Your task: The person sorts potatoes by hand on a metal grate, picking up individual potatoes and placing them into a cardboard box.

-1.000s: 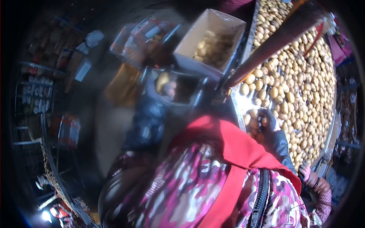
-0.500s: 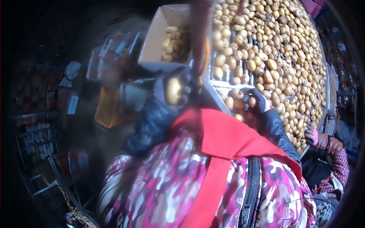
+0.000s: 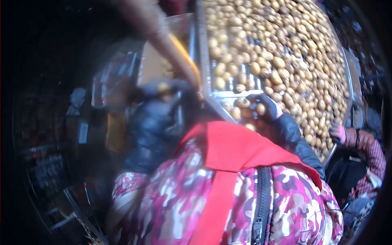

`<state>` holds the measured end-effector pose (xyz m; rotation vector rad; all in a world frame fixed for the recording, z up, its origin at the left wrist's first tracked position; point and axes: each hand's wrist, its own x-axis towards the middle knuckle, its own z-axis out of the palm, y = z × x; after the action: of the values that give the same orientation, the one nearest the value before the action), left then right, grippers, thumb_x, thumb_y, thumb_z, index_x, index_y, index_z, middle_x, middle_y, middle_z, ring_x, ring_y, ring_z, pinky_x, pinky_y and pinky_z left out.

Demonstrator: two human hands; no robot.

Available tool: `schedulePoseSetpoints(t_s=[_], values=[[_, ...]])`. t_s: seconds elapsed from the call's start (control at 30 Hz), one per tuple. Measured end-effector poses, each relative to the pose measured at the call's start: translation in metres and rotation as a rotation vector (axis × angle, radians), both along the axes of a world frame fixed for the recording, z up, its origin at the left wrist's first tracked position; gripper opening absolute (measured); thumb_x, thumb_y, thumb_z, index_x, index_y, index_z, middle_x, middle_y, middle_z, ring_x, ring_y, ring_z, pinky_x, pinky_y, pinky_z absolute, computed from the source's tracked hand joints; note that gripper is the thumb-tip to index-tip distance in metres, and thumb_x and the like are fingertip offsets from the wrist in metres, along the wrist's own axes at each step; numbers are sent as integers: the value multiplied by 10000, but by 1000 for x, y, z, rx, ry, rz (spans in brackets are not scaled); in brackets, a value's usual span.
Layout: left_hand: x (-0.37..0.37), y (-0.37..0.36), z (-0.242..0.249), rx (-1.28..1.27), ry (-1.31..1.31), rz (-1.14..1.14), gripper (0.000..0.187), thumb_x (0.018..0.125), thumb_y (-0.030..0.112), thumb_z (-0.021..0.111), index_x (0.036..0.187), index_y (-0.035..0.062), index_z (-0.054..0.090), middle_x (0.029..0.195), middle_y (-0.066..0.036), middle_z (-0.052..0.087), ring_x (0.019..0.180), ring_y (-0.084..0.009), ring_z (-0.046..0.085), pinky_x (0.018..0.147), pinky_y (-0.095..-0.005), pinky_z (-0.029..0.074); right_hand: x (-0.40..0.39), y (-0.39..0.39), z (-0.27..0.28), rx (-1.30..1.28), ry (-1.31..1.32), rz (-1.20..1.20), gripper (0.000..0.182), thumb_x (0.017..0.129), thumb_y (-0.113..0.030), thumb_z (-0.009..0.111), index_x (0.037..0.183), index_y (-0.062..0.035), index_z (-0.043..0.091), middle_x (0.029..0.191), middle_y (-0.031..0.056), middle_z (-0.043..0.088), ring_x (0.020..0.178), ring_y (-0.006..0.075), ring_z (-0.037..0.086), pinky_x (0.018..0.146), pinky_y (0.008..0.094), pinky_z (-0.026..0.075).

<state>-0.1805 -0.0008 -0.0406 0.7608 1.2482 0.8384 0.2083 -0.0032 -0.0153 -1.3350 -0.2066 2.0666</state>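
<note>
My left hand [image 3: 161, 89], dark-gloved and smeared by motion, is at the near edge of a cardboard box [image 3: 152, 61]. A potato [image 3: 164, 90] shows at its fingers. Some potatoes are dimly visible inside the box. My right hand [image 3: 267, 107], also gloved, curls round a potato [image 3: 260, 108] at the near edge of the potato-covered table. Around it lie more loose potatoes [image 3: 235, 113], beside a metal bar [image 3: 237, 93].
Another person's arm [image 3: 163, 38] reaches down across the box's right side. Many potatoes [image 3: 302, 49] spread over the table. At the right, a co-worker's pink-gloved hand [image 3: 338, 132] touches the table's edge. An orange-yellow container [image 3: 116, 132] stands at lower left.
My left hand has moved left with the potato, which is now blurred. The other person's arm now slants over the box. The whole view has shifted slightly; my right hand stays among the potatoes.
</note>
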Motion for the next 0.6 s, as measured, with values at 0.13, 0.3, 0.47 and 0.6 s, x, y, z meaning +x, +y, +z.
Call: schedulePoseSetpoints(t_s=[0.13, 0.3, 0.47, 0.6], values=[[-33, 21, -30, -54, 283, -61, 407, 1057, 245, 623, 1371, -4, 559, 1035, -104, 649, 827, -127, 622, 691, -266, 523, 33, 5, -56, 206, 169, -187, 714, 1014, -666, 548, 1313, -18, 578, 1067, 146, 696, 856, 256, 661, 671, 360, 555], [24, 21, 6, -68, 245, -539, 462, 1050, 188, 642, 1441, -28, 523, 1097, -135, 677, 896, -113, 653, 755, -252, 544, 30, 5, -23, 186, 126, -304, 833, 1029, -721, 435, 1486, -28, 509, 1260, 181, 658, 1112, 330, 670, 894, 474, 601], [141, 32, 19, 298, -35, -693, 602, 993, 79, 720, 1544, 32, 482, 1299, -150, 650, 1001, -116, 656, 842, -265, 558, 27, -6, -30, 212, 200, -324, 814, 1020, -696, 497, 1507, -44, 494, 1249, 158, 669, 1153, 324, 660, 961, 484, 564], [191, 62, -32, 805, 274, -755, 564, 982, 81, 744, 1506, 37, 539, 1407, -142, 589, 1225, -200, 611, 1030, -308, 510, 12, -10, -29, 344, 6, -97, 683, 1011, -617, 585, 1486, -129, 535, 1251, 82, 681, 1108, 190, 658, 965, 397, 520]])
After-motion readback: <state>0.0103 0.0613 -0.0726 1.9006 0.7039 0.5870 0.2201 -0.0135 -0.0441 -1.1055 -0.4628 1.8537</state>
